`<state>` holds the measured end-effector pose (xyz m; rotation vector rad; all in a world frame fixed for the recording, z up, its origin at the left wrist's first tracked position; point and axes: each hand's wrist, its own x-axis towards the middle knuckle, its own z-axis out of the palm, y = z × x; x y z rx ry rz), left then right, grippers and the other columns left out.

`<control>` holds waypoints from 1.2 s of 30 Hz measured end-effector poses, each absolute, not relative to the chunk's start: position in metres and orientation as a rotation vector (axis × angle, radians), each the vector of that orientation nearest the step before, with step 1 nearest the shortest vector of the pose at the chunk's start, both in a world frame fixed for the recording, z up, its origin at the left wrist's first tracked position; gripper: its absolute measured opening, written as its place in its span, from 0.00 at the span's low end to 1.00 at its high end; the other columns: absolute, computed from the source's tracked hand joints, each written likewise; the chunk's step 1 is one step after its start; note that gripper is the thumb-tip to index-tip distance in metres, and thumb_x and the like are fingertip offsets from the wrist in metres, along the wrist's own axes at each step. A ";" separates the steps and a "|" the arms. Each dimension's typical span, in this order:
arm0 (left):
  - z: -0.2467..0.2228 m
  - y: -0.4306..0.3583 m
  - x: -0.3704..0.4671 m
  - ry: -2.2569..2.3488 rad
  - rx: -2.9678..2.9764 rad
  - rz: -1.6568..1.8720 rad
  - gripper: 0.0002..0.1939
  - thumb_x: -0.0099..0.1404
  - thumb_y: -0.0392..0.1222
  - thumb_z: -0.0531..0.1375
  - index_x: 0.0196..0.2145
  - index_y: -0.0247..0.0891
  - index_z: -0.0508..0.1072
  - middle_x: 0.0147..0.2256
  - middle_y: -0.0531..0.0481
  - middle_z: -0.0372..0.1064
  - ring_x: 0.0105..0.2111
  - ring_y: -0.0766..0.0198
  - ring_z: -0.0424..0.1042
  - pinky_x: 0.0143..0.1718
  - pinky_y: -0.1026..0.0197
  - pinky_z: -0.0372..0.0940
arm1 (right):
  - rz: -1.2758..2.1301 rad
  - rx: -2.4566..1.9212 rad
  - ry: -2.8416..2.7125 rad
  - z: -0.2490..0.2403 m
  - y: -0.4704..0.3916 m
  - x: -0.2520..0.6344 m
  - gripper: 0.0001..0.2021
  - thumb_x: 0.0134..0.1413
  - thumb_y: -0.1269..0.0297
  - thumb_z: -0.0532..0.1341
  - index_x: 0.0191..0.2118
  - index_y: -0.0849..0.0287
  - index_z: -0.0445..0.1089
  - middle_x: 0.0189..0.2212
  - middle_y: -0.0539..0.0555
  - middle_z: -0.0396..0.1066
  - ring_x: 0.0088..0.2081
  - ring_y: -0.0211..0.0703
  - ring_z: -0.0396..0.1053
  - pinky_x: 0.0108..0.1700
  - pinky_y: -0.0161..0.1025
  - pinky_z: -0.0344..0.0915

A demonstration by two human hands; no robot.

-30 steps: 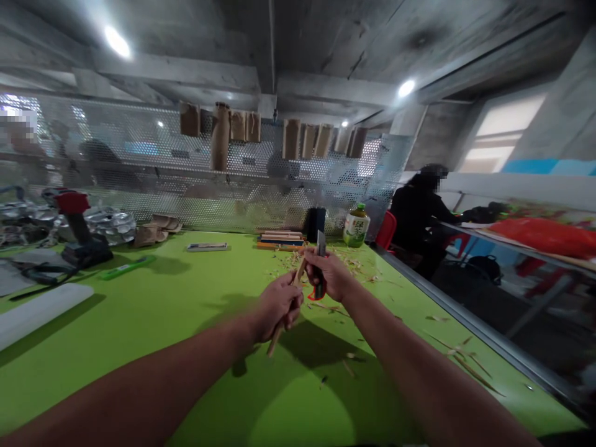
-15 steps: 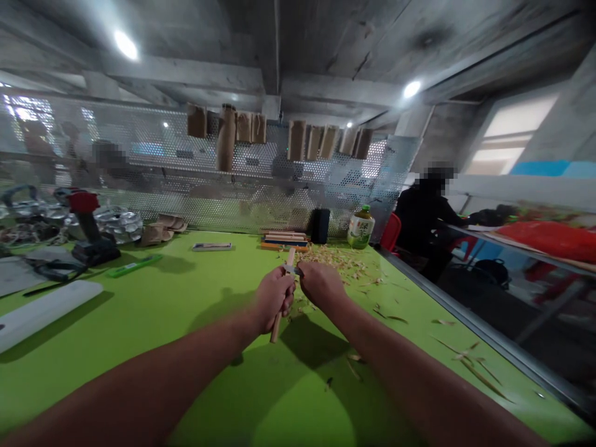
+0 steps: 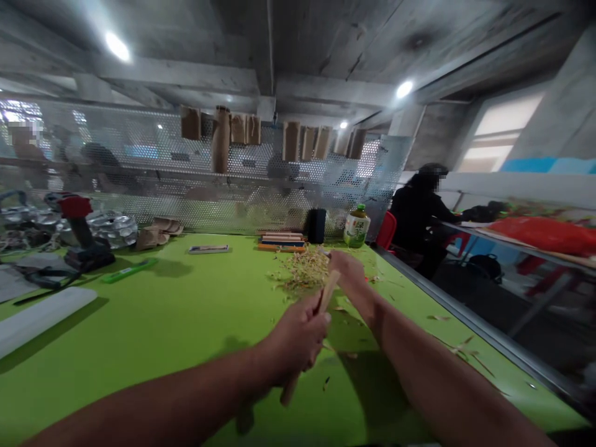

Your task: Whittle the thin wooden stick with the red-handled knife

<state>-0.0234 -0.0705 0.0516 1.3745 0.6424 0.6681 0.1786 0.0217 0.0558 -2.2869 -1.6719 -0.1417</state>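
My left hand (image 3: 302, 332) is wrapped round a narrow wooden strip (image 3: 329, 290), which slants up to the right; its lower end shows beneath the fist. Farther out, my right hand (image 3: 348, 268) is closed with its back toward me. A small grey piece of the knife (image 3: 325, 252) pokes out at its left side; the handle is hidden in the fist. The knife is apart from the strip. Just left of my right hand lies a heap of pale wood shavings (image 3: 302, 270) on the green tabletop (image 3: 186, 323).
At the back stand a flat box of wooden sticks (image 3: 281, 241), a black block (image 3: 317, 225) and a green-capped bottle (image 3: 357, 226). Leftward are a red cordless drill (image 3: 77, 226), a green cutter (image 3: 129, 270) and a long white piece (image 3: 46, 316). A person (image 3: 419, 208) sits beyond the right edge.
My right hand has moved forward and right with the knife, off the strip. My left hand has come nearer and to the right, still gripping the strip.
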 end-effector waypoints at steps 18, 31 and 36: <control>0.049 -0.025 -0.030 0.877 1.228 0.972 0.02 0.62 0.38 0.53 0.35 0.39 0.62 0.20 0.61 0.54 0.13 0.75 0.49 0.13 0.70 0.48 | -0.327 -2.034 -2.114 0.049 -0.002 0.105 0.14 0.62 0.63 0.49 0.38 0.57 0.73 0.35 0.57 0.76 0.35 0.42 0.72 0.34 0.34 0.57; 0.052 -0.037 -0.027 0.827 1.171 0.865 0.11 0.62 0.38 0.52 0.44 0.39 0.64 0.19 0.61 0.52 0.14 0.74 0.48 0.14 0.71 0.46 | -0.439 -1.988 -1.995 0.052 0.010 0.122 0.14 0.61 0.66 0.50 0.37 0.59 0.73 0.36 0.59 0.75 0.38 0.44 0.71 0.38 0.35 0.57; 0.054 -0.047 -0.027 0.877 1.193 0.831 0.16 0.64 0.38 0.51 0.50 0.38 0.63 0.19 0.61 0.53 0.13 0.74 0.49 0.14 0.72 0.48 | -0.411 -1.957 -1.974 0.049 0.019 0.136 0.15 0.61 0.66 0.49 0.39 0.59 0.74 0.36 0.59 0.76 0.39 0.44 0.71 0.38 0.35 0.58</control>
